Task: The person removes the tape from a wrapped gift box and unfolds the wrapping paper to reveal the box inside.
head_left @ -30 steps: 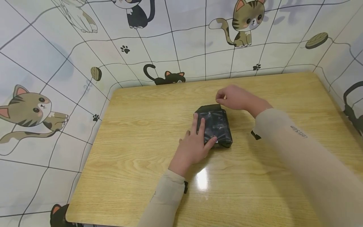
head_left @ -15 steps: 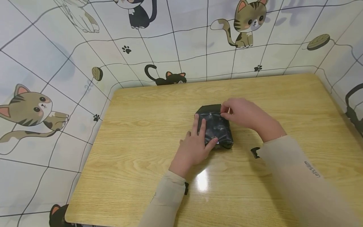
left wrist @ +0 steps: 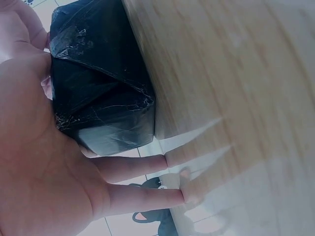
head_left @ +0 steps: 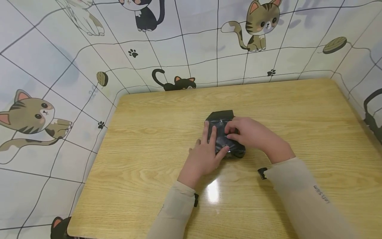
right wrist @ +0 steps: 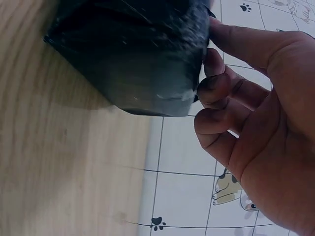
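A black plastic-wrapped package (head_left: 221, 132), boxy with creased, shiny film, lies on the wooden table. My left hand (head_left: 204, 154) rests on its left and near side, fingers spread and straight. In the left wrist view, two extended fingers (left wrist: 140, 196) reach to the tabletop beside the package (left wrist: 98, 73). Over the package's right half, my right hand (head_left: 250, 132) has its fingers curled, thumb and index tips close together at the wrap. The right wrist view has the thumb (right wrist: 246, 42) at the package's upper edge; the exact spot pinched is hidden.
The light wooden table (head_left: 143, 149) meets a wall (head_left: 200, 49) with a cat print and grid lines at the back and sides. A bright light reflection (head_left: 213, 191) shows on the tabletop near the front. A black wrist strap piece (head_left: 262, 173) hangs by the right sleeve.
My right hand has come from the package's far edge to its right side, then nearer and leftward over its top. The left hand and package have stayed in place.
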Tool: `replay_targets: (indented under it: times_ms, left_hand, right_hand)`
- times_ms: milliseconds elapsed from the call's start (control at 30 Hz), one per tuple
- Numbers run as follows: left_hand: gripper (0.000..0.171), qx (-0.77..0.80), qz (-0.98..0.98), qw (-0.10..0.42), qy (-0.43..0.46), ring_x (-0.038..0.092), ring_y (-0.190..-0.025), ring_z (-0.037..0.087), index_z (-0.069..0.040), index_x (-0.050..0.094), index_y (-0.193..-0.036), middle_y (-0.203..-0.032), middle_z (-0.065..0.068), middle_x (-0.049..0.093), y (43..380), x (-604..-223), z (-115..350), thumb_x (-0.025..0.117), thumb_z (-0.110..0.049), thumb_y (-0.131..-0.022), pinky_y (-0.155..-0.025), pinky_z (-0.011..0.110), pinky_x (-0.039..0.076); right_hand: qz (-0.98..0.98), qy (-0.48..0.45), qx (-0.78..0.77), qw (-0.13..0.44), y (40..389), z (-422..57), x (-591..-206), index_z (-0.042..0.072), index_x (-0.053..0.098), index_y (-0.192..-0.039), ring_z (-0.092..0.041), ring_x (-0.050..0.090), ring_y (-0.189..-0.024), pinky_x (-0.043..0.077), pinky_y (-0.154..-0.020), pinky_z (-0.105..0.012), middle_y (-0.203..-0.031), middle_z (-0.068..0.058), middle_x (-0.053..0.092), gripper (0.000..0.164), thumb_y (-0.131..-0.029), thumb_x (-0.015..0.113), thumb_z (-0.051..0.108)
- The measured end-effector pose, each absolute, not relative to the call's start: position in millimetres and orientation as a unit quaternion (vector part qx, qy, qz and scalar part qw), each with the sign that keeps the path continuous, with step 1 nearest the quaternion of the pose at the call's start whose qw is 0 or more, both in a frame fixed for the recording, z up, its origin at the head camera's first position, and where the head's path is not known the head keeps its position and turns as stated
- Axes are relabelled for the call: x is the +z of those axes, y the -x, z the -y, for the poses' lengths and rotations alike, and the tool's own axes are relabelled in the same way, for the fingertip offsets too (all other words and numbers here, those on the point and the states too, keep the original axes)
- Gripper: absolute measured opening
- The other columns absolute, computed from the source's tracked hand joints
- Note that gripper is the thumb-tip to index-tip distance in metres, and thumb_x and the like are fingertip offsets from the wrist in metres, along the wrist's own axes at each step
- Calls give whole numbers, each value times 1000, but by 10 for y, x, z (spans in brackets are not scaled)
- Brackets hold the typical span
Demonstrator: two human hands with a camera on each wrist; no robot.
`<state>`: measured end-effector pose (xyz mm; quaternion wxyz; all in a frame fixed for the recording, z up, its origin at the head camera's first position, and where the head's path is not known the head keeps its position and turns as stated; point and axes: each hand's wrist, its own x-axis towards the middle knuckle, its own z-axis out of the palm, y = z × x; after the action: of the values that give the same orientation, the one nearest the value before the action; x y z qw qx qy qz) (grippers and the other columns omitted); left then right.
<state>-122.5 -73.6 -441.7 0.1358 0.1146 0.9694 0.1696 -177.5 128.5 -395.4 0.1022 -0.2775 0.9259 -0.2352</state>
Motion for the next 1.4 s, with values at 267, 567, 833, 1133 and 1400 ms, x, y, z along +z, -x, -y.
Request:
replay_targets:
  times_ms: [267, 567, 833, 1133, 1400]
  left_hand:
    - [88, 168, -971, 132, -112, 47, -150, 48, -28, 0, -173, -177, -5, -27, 1242, -4448, 734, 26, -77, -105, -104, 78, 47]
    - [88, 168, -970, 136, -112, 47, -150, 50, -26, -1, -173, -177, -5, -27, 1228, -4436, 740, 26, -76, -106, -104, 79, 47]
    - [88, 174, -968, 137, -114, 45, -151, 51, -27, -2, -173, -177, -6, -29, 1240, -4435, 734, 25, -77, -105, -105, 80, 45]
    - [88, 180, -966, 147, -113, 43, -152, 52, -28, -4, -172, -178, -5, -26, 1247, -4385, 728, 27, -77, -105, -106, 79, 45]
    - [88, 187, -965, 153, -107, 41, -154, 52, -29, -3, -173, -177, -7, -28, 1245, -4384, 736, 29, -76, -106, -108, 79, 43]
  right_hand:
    - [-925, 277, -241, 103, 1789, -1274, -4012, 15, 77, -103, -15, 60, -82, 54, -79, -39, -98, -1, 69, 4, -101, 75, 18]
    - [-932, 283, -213, 74, 1801, -1220, -4053, 18, 73, -91, -14, 57, -73, 52, -72, -35, -88, 1, 66, 10, -100, 77, 21]
    - [-943, 280, -174, 51, 1765, -1201, -4090, 14, 71, -96, -15, 58, -73, 55, -74, -38, -93, -1, 66, 9, -103, 71, 19]
    - [-938, 293, -188, 12, 1722, -1251, -4141, 13, 74, -99, -15, 62, -77, 58, -77, -40, -97, -1, 70, 6, -101, 74, 19]
    - [-920, 315, -231, -7, 1741, -1306, -4225, 10, 79, -104, -21, 71, -91, 61, -88, -46, -103, -4, 73, 7, -101, 74, 14]
